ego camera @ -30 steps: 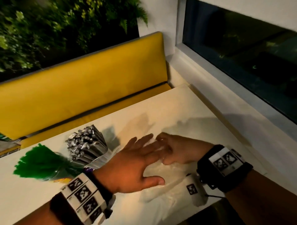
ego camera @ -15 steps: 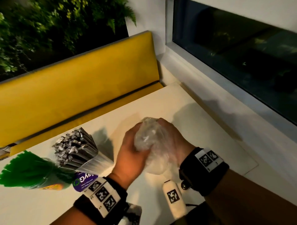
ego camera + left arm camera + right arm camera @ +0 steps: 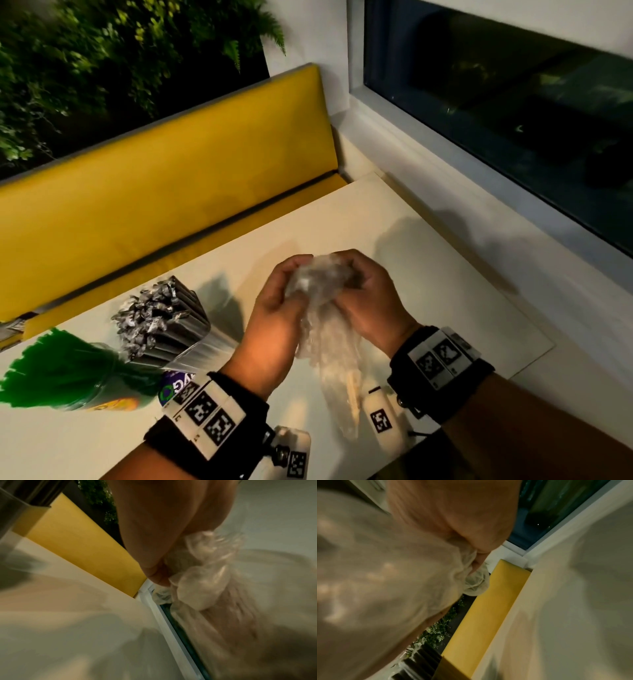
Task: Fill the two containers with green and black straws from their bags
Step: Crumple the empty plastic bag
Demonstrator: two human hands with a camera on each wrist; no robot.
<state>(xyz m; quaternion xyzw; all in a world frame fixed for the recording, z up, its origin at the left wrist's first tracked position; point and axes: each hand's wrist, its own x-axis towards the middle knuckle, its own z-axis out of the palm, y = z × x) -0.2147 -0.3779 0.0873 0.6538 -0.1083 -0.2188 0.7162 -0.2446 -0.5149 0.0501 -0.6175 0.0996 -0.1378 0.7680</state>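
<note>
This is looking like a café or restaurant booth: a yellow padded bench (image 3: 164,192) is running along a pale worktop (image 3: 428,267), a wall of green foliage (image 3: 102,61) is rising behind it, and a dark window (image 3: 513,102) is lining the side.

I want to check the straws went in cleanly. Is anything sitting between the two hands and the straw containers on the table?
Nothing visible does. Both the left hand and right hand grip a crumpled clear bag above the table; bare tabletop separates them from the black straws and green straws.
</note>
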